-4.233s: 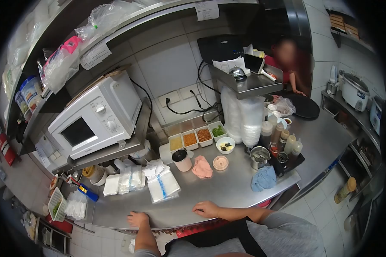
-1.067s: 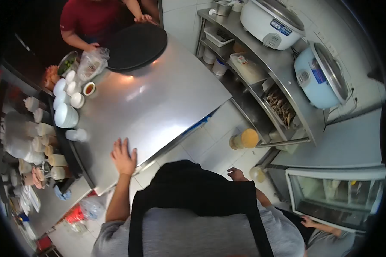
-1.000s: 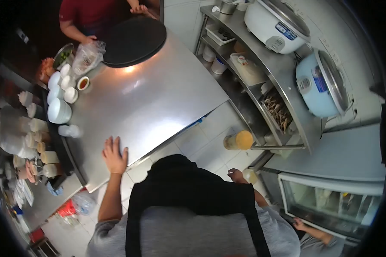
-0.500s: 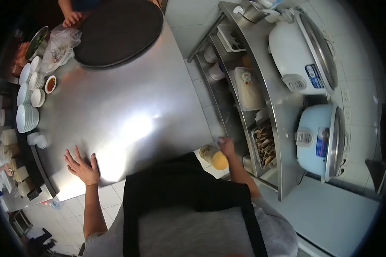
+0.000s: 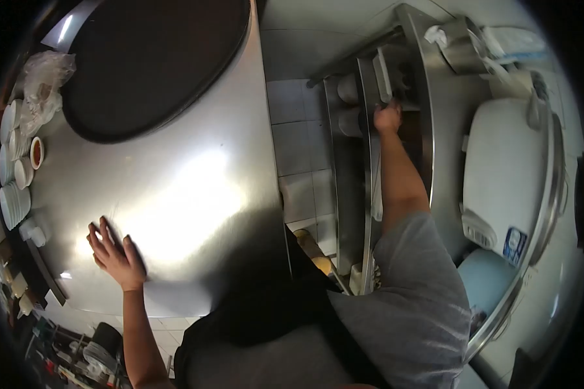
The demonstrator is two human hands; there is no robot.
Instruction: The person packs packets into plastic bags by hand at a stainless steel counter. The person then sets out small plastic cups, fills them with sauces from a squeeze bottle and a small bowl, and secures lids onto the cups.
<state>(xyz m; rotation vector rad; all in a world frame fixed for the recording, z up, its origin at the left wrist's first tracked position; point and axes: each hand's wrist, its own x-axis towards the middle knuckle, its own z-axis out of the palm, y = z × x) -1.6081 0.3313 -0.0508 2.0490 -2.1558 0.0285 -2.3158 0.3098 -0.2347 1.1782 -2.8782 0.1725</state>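
White tray (image 5: 382, 74) is inside the steel shelf (image 5: 442, 139), under its top board, and the right hand (image 5: 388, 119) is at its near end. The fingers are bent there, but I cannot tell if they close on the tray or only touch it. The left hand (image 5: 119, 264) is pressed flat with spread fingers on the steel table (image 5: 169, 220), holding nothing; probably it gives support while the body leans to the other side. The sauce bowl (image 5: 37, 153), white bowls (image 5: 15, 205) and plastic bag (image 5: 45, 87) are by the table's far side, perhaps to leave the middle for work. The black round plate (image 5: 156, 65) takes up the upper part.

The floor gap (image 5: 302, 142) between table and shelf gives some room for the arm. Closer to the tray, the room is narrow: the top board's edge runs beside the right forearm, so it could rub there.
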